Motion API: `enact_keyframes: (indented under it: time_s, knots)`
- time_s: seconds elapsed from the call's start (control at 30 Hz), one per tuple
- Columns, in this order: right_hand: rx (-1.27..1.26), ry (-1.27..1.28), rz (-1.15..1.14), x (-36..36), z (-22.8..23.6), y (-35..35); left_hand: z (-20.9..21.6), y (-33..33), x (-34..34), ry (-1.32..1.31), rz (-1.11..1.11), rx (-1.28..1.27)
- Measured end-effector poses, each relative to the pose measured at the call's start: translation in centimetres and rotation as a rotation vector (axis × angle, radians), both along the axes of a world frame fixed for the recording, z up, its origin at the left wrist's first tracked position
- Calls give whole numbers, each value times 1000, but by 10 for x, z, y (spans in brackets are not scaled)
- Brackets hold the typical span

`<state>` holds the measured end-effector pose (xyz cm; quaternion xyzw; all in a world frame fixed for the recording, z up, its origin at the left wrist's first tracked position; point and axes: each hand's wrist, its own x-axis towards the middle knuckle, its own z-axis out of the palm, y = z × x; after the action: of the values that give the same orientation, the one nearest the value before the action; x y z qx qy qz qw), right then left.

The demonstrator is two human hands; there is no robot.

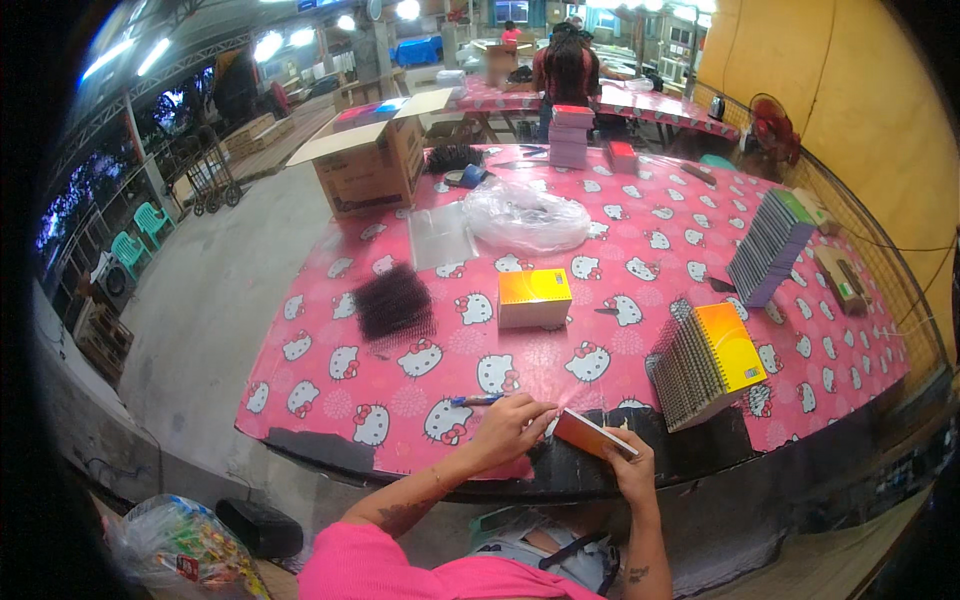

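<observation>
Near the table's front edge, my right hand (630,465) is closed around one end of a small notepad (588,434) with an orange-brown cover and white page edges. The pad is tilted. At its other end is my left hand (515,430), thumb and fingers pinched together; what they hold, if anything, is too small to make out. Beside that hand lies a blue pen (476,400). Straight ahead sits a block of yellow-covered pads (535,300). To the right stands a row of wire-bound yellow notebooks (705,365). A pile of black binding wires (393,303) lies to the left.
A pink patterned cloth (640,268) covers the table. Clear plastic wrap (527,215) and an open cardboard box (372,165) are farther back. At right stand green-topped notebooks (772,245). A bag of wrappers (185,550) rests at lower left. Another person (567,75) stands beyond the table.
</observation>
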<state>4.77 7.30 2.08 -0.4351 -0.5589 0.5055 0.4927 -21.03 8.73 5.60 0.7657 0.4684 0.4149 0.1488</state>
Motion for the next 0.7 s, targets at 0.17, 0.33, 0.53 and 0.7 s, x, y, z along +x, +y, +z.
enact_keyframes:
  time_s: [0.17,0.33,0.53,0.7]
  knots:
    - [1,-6,30,4,-6,-2,10,8,-4,-11,-33,-298]
    - [7,-69,32,-2,16,-2,18,22,-16,67,-251,-127]
    - [-11,-3,52,4,1,-2,18,30,-9,269,-338,-140]
    - [20,-11,44,1,9,-6,14,37,-7,325,-401,-41]
